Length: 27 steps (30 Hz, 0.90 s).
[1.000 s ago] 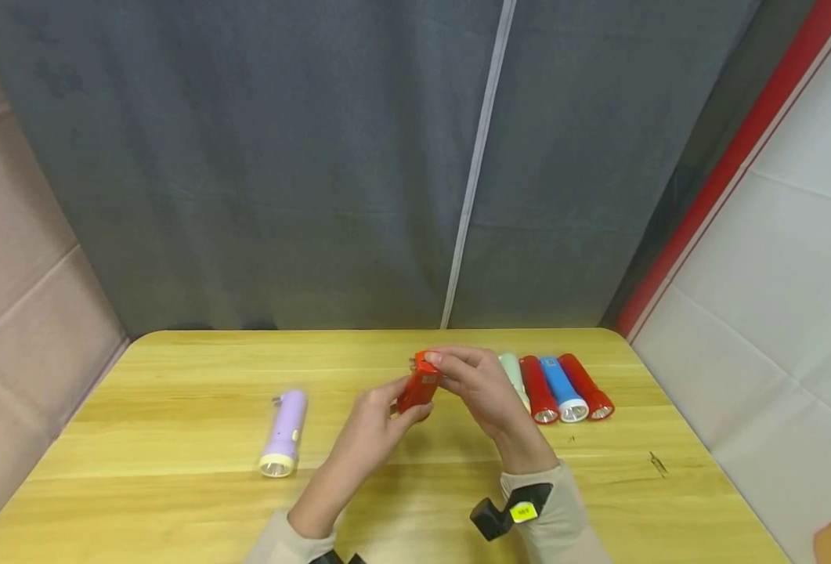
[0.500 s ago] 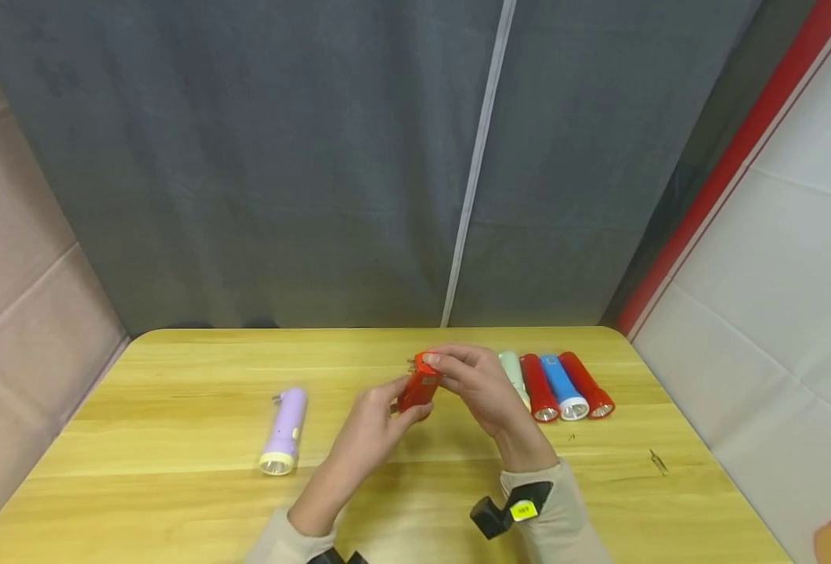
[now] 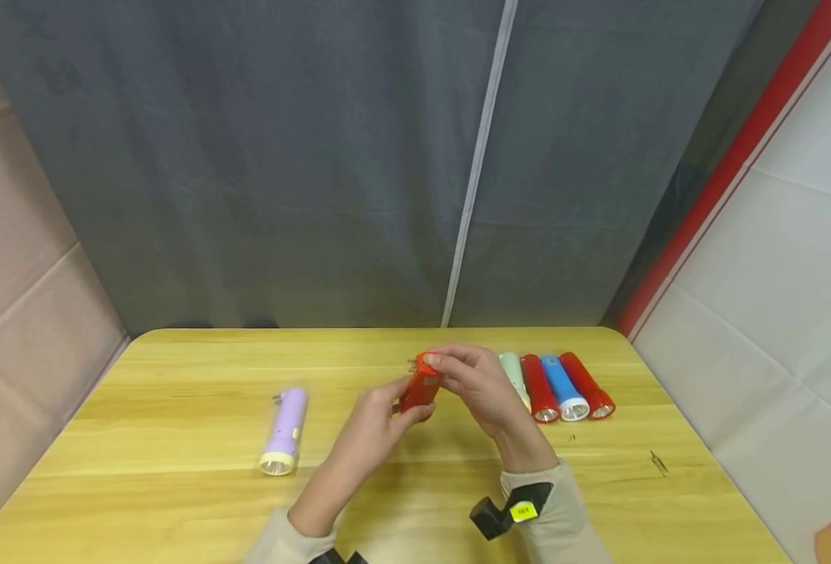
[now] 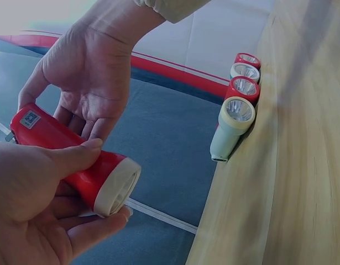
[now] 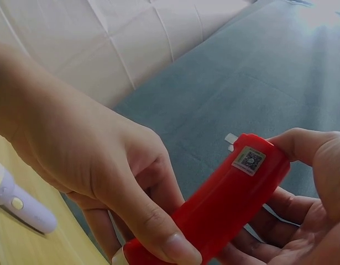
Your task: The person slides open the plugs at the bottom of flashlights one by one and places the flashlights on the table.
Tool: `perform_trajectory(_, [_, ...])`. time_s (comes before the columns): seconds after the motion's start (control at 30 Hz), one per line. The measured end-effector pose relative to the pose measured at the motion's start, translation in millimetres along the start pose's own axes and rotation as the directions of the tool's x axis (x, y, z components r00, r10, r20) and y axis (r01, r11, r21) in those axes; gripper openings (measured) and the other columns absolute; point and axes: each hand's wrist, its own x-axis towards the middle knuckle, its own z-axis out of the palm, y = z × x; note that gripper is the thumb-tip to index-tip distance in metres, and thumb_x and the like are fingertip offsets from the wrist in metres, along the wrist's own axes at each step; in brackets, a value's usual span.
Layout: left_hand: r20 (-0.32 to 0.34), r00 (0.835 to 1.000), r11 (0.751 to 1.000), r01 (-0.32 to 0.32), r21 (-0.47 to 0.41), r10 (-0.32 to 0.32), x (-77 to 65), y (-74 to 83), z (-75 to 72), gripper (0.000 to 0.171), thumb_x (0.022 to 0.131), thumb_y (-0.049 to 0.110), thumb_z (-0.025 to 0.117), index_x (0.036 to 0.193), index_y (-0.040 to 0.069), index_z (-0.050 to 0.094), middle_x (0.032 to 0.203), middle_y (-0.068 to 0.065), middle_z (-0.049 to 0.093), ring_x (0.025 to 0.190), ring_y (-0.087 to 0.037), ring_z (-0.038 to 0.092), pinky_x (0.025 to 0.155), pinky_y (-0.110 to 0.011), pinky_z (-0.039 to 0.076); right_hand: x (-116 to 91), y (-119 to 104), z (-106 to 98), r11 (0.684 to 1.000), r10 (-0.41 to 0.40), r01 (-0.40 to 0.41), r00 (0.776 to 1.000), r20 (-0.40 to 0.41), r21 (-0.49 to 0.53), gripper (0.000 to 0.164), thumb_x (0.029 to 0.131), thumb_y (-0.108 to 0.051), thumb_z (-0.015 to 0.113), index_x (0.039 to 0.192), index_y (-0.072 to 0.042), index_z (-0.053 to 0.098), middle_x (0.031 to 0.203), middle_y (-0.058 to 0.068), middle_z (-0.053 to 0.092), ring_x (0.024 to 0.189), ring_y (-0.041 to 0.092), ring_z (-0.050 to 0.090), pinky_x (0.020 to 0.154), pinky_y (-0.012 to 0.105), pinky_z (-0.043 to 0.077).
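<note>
- Red flashlight [image 3: 420, 389]: between both hands.
- Left hand [image 3: 373, 421]: fingers clamped around flashlight, near lens [image 4: 124, 190].
- Right hand [image 3: 483, 389]: thumb and fingers pinch plug end [image 5: 276, 163].
- Lens: exposed in left wrist view only.

head: evenly lit, moderately bright; faintly shadowed on tabletop [image 3: 189, 415] toward 6 o'clock; too soft for reading yellow label [image 3: 524, 511] | left wrist: washed out at 10 o'clock, shadow-streaked at 2, clear on red flashlight [image 4: 53, 132] | right wrist: dimmer, glaring white at 2 o'clock on curtain [image 5: 252, 83]
</note>
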Motion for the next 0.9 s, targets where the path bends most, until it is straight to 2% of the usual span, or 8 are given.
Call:
perform_trajectory(0.07, [0.019,1.000,1.000,0.010,-0.006,-0.010,0.1,-0.1,0.8,0.031,0.095,0.022,0.071,0.122,0.007,0.069,0.115,-0.011,0.076,0.106,-0.026,0.073,0.087,-0.040,0.062,0.0,0.1,0.4,1.000,0.001,-0.001,1.000,-0.003,0.004,0.015,0.098,-0.015,0.061,0.095,-0.018,0.076,0.096,-0.010,0.074,0.104,0.018,0.063,0.107,0.048,0.049])
perform_trajectory(0.17, [0.037,0.999,1.000,0.021,-0.007,-0.020,0.3,-0.4,1.6,0.030,0.096,0.025,0.070,0.120,0.007,0.069,0.115,-0.011,0.076,0.106,-0.027,0.073,0.087,-0.041,0.062,0.0,0.0,1.6,1.000,0.009,-0.009,1.000,-0.011,0.003,0.015,0.098,-0.016,0.060,0.093,-0.018,0.074,0.096,-0.009,0.074,0.104,0.018,0.064,0.107,0.047,0.049])
perform_trajectory(0.43, [0.055,0.997,0.998,0.055,-0.021,-0.053,-0.5,0.4,0.4,0.030,0.096,0.024,0.070,0.121,0.008,0.069,0.116,-0.010,0.076,0.108,-0.026,0.073,0.088,-0.041,0.061,-0.5,0.0,3.1,1.000,0.016,-0.016,1.000,-0.014,-0.005,0.018,0.099,-0.019,0.061,0.101,-0.004,0.071,0.100,-0.006,0.078,0.103,0.018,0.071,0.109,0.049,0.048])
perform_trajectory(0.67, [0.055,0.997,0.998,0.054,-0.026,-0.052,-0.5,-0.3,-0.5,0.031,0.095,0.027,0.070,0.119,0.007,0.070,0.115,-0.011,0.076,0.106,-0.027,0.073,0.086,-0.042,0.062,-0.6,1.0,3.4,1.000,0.015,-0.015,1.000,-0.010,0.003,0.013,0.099,-0.019,0.061,0.098,-0.010,0.070,0.098,-0.008,0.078,0.102,0.016,0.071,0.109,0.049,0.048])
perform_trajectory(0.9, [0.053,0.997,0.998,0.061,-0.028,-0.060,-0.9,1.5,-2.1,0.029,0.095,0.024,0.070,0.120,0.009,0.070,0.116,-0.009,0.076,0.108,-0.026,0.072,0.089,-0.042,0.061,-0.1,0.8,4.9,1.000,0.019,-0.019,1.000,-0.022,0.000,0.012,0.098,-0.017,0.061,0.096,-0.009,0.071,0.097,-0.008,0.077,0.103,0.016,0.070,0.108,0.048,0.048])
